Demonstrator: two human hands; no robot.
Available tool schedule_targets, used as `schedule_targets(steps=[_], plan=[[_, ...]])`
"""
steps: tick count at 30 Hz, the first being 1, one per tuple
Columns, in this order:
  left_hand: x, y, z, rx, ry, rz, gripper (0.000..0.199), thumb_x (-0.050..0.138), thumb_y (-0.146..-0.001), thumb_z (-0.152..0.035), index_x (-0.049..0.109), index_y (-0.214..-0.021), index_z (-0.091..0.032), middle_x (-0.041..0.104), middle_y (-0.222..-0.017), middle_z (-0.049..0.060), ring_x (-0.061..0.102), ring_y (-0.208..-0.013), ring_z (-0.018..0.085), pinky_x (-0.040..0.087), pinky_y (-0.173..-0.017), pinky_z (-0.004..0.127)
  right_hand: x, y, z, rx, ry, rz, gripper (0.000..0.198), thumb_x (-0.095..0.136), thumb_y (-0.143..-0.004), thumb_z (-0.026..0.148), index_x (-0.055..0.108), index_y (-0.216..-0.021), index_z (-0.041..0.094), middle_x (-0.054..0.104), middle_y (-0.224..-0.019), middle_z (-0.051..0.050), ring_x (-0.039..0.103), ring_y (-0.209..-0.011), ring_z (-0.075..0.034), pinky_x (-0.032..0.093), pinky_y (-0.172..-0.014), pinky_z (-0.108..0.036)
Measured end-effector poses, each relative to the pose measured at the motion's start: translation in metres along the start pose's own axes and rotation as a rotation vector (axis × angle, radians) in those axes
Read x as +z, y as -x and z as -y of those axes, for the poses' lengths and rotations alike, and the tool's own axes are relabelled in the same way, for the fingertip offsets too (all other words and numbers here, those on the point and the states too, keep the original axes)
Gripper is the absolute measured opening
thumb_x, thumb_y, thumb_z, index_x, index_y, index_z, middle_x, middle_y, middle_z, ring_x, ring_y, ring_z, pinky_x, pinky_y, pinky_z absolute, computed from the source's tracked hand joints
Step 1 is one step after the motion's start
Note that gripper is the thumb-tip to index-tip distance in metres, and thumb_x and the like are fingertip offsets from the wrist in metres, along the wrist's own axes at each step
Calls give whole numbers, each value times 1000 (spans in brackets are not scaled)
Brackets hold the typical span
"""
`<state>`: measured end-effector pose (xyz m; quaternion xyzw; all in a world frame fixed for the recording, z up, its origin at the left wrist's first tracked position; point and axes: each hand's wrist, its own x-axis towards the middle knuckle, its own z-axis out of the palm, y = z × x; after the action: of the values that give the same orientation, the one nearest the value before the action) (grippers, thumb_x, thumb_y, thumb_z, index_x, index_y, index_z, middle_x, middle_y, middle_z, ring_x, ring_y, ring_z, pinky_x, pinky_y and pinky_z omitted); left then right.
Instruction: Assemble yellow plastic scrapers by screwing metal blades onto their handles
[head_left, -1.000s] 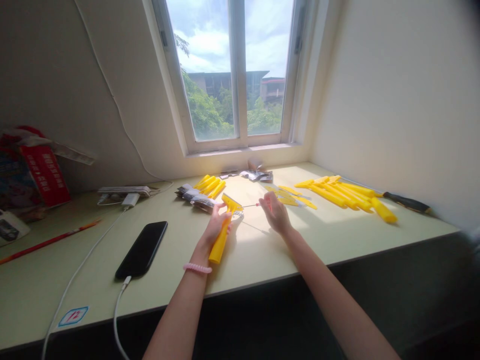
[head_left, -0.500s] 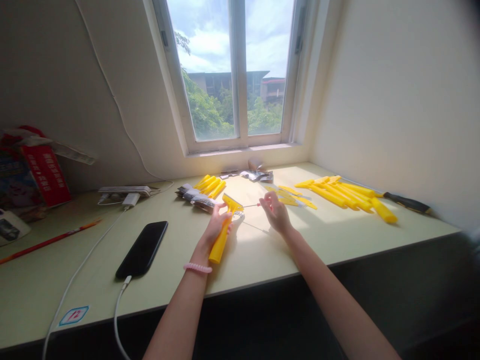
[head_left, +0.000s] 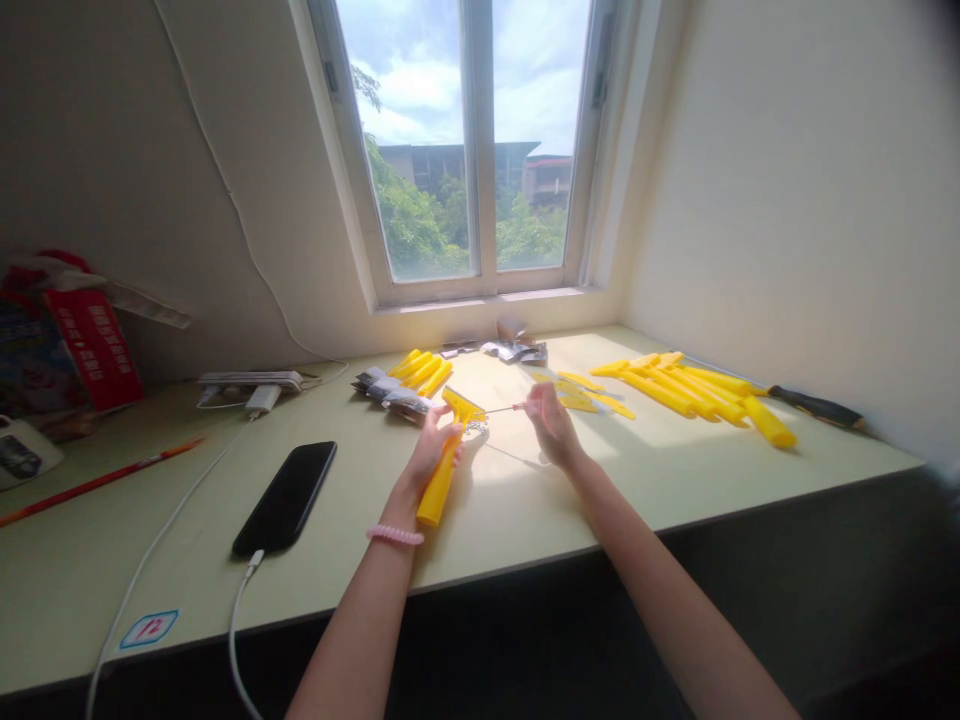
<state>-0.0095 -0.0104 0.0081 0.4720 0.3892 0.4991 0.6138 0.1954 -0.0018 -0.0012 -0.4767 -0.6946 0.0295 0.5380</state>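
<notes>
While the left hand [head_left: 431, 450] is holding a yellow scraper [head_left: 439, 489] right of the phone [head_left: 285, 500], the right hand [head_left: 552, 428] is pinching a thin-shafted tool [head_left: 502, 409] farther right; open worktop [head_left: 360, 490] is separating scraper from phone and front edge [head_left: 502, 571].

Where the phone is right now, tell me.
In the head view, the phone lies at left on the table, left of the left hand, a white cable plugged into it.

One pale-pink, spiral-coiled wristband [head_left: 395, 536], ring-shaped, plastic-looking, evenly ridged like a telephone cord; worn around the left wrist, between the bare left hand [head_left: 428, 450] and bare left forearm [head_left: 356, 630]. Right hand [head_left: 553, 428], right forearm [head_left: 652, 560]: bare.
</notes>
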Motion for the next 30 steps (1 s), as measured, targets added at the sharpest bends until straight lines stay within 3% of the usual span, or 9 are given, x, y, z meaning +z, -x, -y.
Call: schedule_targets(steps=[3, 9, 15, 21, 27, 30], plan=[[0, 0, 0, -2, 9, 4, 49, 55, -71, -21, 30, -113, -22, 48, -64, -4, 43, -40, 6, 30, -40, 18, 1, 0, 1, -41, -26, -32, 13, 41, -87, 34, 43, -86, 22, 62, -81, -5, 62, -72, -18, 45, -60, -28], [1, 1, 1, -6, 9, 12, 48, 55, -71, -20, 31, -113, -22, 49, -67, -3, 43, -40, 5, 31, -39, 17, -1, 1, 4, 37, 1, 1, 15, 42, -87, 37, 43, -82, 23, 64, -63, 1, 58, -53, -16, 42, -52, -26], [1, 2, -1, -14, 15, 3, 50, 55, -71, -20, 31, -115, -21, 46, -64, -5, 43, -40, 5, 30, -38, 17, -2, 0, 5, -31, -18, 1, 10, 40, -87, 31, 44, -86, 22, 64, -79, -3, 62, -71, -18, 45, -60, -28], [0, 2, -2, -22, 8, 1, 48, 55, -71, -20, 32, -113, -22, 47, -66, -4, 43, -41, 5, 30, -38, 17, 0, 0, 1, 61, -34, 36, 17, 42, -88, 38, 44, -81, 23, 64, -64, 1, 53, -47, -14, 40, -50, -25], [-1, -1, 0, -16, 20, -4, 50, 56, -70, -20, 31, -114, -21, 47, -65, -4, 43, -40, 5, 31, -37, 17, -2, -1, 1, -48, -10, 2, 10, 41, -86, 31, 44, -85, 22, 61, -80, -3, 60, -70, -17, 46, -60, -28], [0, 1, -1, -15, 12, 9, 50, 56, -70, -20, 32, -114, -21, 48, -66, -4, 43, -40, 5, 31, -37, 17, -1, 0, 4, -43, -30, -11, 11, 44, -86, 33, 45, -84, 22, 64, -75, -3, 62, -69, -18, 45, -59, -27]])
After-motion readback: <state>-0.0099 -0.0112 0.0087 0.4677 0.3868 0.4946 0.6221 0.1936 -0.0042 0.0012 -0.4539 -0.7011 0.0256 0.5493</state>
